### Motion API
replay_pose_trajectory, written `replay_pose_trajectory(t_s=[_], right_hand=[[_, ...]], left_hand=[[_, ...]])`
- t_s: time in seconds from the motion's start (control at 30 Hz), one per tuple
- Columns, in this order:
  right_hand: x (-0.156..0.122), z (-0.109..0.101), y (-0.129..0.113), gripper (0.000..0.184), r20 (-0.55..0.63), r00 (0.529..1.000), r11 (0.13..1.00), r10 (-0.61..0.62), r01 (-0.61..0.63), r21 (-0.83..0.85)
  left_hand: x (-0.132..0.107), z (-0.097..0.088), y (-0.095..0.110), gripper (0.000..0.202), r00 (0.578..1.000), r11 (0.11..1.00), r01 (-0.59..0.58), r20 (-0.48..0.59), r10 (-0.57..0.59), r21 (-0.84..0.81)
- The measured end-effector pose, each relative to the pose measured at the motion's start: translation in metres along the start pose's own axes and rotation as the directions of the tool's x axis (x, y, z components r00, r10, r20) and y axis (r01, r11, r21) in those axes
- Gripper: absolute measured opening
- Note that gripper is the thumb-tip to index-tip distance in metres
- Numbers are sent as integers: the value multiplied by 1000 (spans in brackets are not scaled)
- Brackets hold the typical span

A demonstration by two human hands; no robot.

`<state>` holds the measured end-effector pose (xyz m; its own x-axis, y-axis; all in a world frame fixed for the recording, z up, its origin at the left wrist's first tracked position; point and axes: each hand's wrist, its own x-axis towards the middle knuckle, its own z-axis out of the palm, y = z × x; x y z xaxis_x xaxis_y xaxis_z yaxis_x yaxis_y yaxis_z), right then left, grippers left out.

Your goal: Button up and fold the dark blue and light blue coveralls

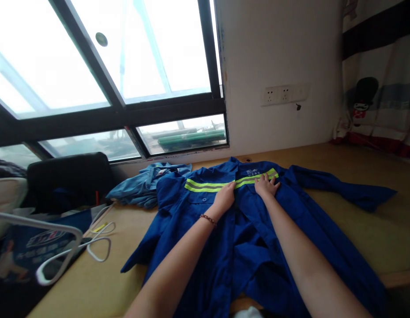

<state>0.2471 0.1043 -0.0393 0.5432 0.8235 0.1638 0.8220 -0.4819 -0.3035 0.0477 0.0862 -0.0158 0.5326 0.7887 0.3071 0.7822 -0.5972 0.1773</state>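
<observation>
A blue work jacket (205, 229) lies spread front side up, its collar toward the wall and its sleeves out to both sides. A yellow-green reflective stripe (205, 187) crosses its chest, and white lettering shows above the stripe on the right. My left hand (225, 197), a bracelet on its wrist, is closed on the jacket's front edge at the stripe. Fingers spread, my right hand (267, 185) rests on the right chest over the stripe. Folds bunch up in the cloth below the hands, and both forearms cover part of it.
The jacket lies on a wooden surface (360, 234) against the wall. Behind its left shoulder is a crumpled light blue garment (135, 185). White wire hangers (64, 232) stick out at left, near a black chair back (70, 181). A window, sockets (284, 93) and a curtain (383, 88) stand behind.
</observation>
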Motion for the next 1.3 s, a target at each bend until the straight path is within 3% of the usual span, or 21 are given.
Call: replay_pose_trajectory(t_s=[0.1,0.27,0.43,0.53,0.63,0.83,1.0,1.13,1.23,1.3], right_hand=[[4,-6,17,48,-9,1000,1000,20,-20,23],[-3,-25,29,41,-39,997,984,-73,78,161],[-28,-31,-15,25,21,950,913,-310,292,286],[-46,-24,-41,16,66,918,862,-392,341,376],[-56,-17,-48,13,63,908,813,-414,338,474],[-47,-7,-45,23,33,943,678,-332,214,703],[-43,0,-49,20,60,939,554,-340,148,819],[-43,-2,-45,14,49,938,584,-343,171,794],[-47,-7,-42,8,46,929,645,-367,218,733],[-52,-11,-43,14,42,919,723,-392,280,631]], left_hand=[[-7,14,17,38,998,997,59,-3,-59,-59],[-13,16,18,34,992,995,87,-92,-92,-53],[-11,9,21,24,992,999,-2,-123,-3,-37],[-10,6,22,19,995,998,-46,-93,43,-31],[-9,5,19,14,997,998,-23,-69,20,-52],[-6,7,9,16,991,981,128,54,-122,-147],[-6,9,12,21,969,965,244,67,-238,-99],[-6,8,16,22,956,955,294,-1,-294,-46],[-5,-6,6,27,908,916,401,-117,-402,-28],[-5,-21,-9,29,864,880,474,-196,-465,3]])
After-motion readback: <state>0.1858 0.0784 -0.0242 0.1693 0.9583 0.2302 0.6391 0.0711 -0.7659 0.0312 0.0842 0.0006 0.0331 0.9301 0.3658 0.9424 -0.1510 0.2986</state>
